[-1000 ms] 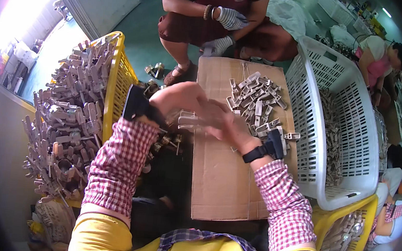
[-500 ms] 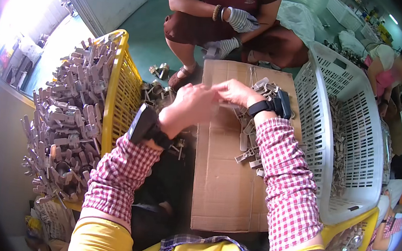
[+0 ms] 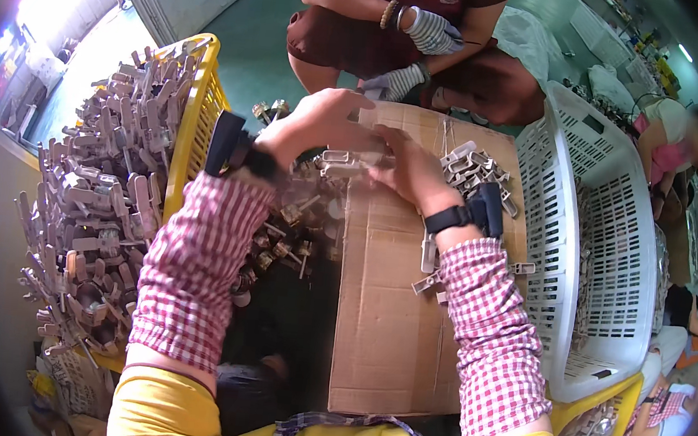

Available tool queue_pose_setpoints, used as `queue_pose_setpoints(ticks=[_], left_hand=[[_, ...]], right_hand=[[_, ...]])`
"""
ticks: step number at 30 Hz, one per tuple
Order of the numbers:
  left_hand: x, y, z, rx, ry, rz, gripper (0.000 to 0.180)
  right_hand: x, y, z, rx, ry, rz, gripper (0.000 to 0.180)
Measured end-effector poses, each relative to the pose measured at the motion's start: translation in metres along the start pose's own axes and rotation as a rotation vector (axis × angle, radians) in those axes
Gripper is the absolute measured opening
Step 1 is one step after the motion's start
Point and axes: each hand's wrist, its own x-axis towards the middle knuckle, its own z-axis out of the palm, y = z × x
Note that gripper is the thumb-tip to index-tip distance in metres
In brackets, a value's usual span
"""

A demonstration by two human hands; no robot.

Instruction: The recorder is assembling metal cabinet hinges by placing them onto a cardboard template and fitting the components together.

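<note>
My left hand point(image 3: 324, 127) is raised over the left edge of the cardboard point(image 3: 393, 331), slightly blurred, its fingers curved and apart with nothing seen in them. My right hand point(image 3: 411, 169) is over the cardboard, thumb and fingers bent around the end of a blurred pale metal lever handle point(image 3: 341, 163) that points left below my left hand. The exact grip is partly hidden. Right of my right hand lies a heap of similar grey metal handles point(image 3: 478, 173). A few more handles point(image 3: 425, 282) rest by my right forearm.
A yellow crate point(image 3: 199, 119) piled with metal lever parts point(image 3: 102, 211) stands at left. Brass-and-steel fittings point(image 3: 283, 249) lie between it and the cardboard. White crates point(image 3: 561, 238) stand at right. A gloved co-worker point(image 3: 399, 46) crouches opposite; other people work at far right.
My hands, close together before, have come apart; the left one has moved up and left. The pale handle now shows between them. The co-worker's hands have shifted slightly.
</note>
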Motion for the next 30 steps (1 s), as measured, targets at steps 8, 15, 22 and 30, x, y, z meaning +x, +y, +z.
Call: queue_pose_setpoints(ticks=[8, 15, 22, 30], left_hand=[[-0.023, -0.006, 0.03, 0.525, 0.035, 0.069, 0.105], [0.009, -0.029, 0.044, 0.46, 0.132, 0.094, 0.084], [-0.082, 0.028, 0.041, 0.437, -0.006, 0.221, 0.091], [-0.161, 0.102, -0.004, 0.103, -0.518, -0.003, 0.113]], right_hand=[[0.068, 0.012, -0.004, 0.228, -0.283, 0.068, 0.094], [0.053, 0.007, 0.032, -0.245, 0.021, 0.057, 0.096], [-0.038, -0.036, 0.02, -0.211, -0.133, -0.015, 0.084], [-0.1, -0.076, 0.01, 0.005, -0.464, -0.06, 0.085]])
